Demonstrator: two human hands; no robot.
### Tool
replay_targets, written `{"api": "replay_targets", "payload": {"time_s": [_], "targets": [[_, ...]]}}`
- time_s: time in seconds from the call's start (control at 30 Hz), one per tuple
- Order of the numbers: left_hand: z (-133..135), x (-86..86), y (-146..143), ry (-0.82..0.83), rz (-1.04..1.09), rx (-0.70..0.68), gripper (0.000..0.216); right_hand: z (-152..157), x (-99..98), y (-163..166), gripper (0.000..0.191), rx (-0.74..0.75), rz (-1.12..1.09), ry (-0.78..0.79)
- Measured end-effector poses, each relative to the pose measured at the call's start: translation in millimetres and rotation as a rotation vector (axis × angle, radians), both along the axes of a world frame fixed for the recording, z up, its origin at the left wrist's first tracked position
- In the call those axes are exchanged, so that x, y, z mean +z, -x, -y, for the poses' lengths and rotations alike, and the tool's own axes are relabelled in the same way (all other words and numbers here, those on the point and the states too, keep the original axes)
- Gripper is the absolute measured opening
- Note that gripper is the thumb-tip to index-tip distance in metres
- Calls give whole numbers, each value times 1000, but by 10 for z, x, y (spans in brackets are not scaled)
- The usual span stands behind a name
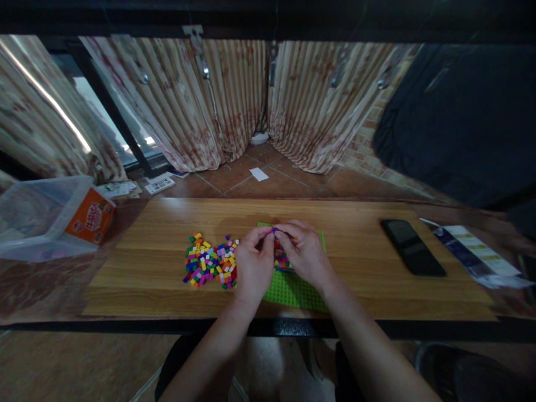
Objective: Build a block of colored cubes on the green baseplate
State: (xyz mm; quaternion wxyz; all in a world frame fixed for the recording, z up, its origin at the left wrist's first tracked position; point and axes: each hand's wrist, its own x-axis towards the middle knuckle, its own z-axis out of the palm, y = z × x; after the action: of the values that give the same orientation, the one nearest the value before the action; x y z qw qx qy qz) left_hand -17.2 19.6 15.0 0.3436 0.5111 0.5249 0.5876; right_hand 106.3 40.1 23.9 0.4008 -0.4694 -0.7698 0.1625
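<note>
A green baseplate lies on the wooden board, partly under my hands. Coloured small bricks are stacked on it between my hands. My left hand and my right hand meet above the plate, fingertips pinched together around a small purple brick. A heap of loose coloured bricks lies just left of my left hand.
A black phone lies on the board at the right, with a striped packet beyond it. A clear plastic bin with an orange box sits at the left. Curtains hang behind, above a tiled floor.
</note>
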Motion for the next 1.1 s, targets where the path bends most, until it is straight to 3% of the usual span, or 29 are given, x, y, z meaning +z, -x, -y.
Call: {"api": "replay_targets", "payload": {"time_s": [0.47, 0.63, 0.87, 1.1], "targets": [[2, -12, -29, 42, 3, 65, 12, 22, -43, -8, 24, -59, 89, -63], [-51, -94, 34, 102, -49, 82, 11, -51, -21, -180, 20, -139, 43, -29], [-99, -179, 110, 149, -202, 71, 15, -85, -35, -299, 13, -95, 69, 96], [-59, -87, 63, 178, -350, 18, 26, -96, -72, -177, 11, -99, 185, 35]]}}
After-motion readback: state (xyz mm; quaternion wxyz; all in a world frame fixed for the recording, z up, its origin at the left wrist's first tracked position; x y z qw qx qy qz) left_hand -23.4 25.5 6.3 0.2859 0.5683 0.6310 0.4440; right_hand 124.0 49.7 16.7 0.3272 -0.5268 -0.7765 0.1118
